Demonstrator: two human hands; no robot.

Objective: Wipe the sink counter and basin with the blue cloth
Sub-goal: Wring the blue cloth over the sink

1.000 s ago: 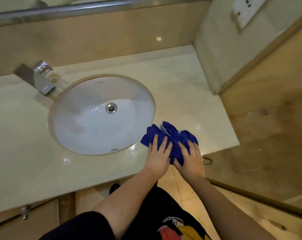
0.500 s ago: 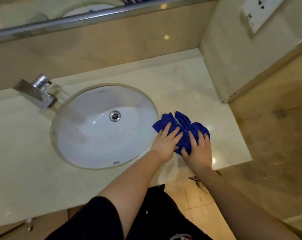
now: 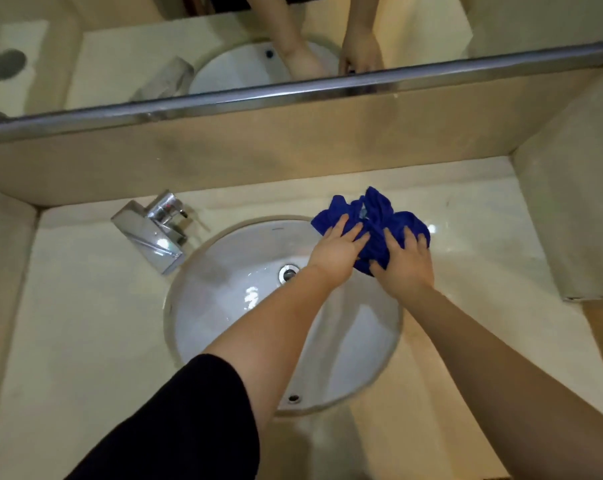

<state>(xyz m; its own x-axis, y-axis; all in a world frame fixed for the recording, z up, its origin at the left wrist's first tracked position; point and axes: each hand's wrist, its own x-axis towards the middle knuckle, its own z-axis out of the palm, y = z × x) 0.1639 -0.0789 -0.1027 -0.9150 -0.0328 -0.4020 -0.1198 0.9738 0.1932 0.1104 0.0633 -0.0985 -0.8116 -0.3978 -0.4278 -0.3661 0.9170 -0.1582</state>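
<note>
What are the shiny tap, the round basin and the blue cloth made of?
The tap looks like polished chrome-plated metal: it mirrors the light. The basin looks like glazed white ceramic: smooth, with bright glints. The blue cloth looks like soft fabric, maybe microfibre: it bunches into deep folds.

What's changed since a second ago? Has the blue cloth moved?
The left hand and right hand pushed the blue cloth across the counter, from near its front edge back toward the wall, beside the far right rim of the basin. Nothing grabbed or released; both hands press it as before. Faucet unmoved.
</note>
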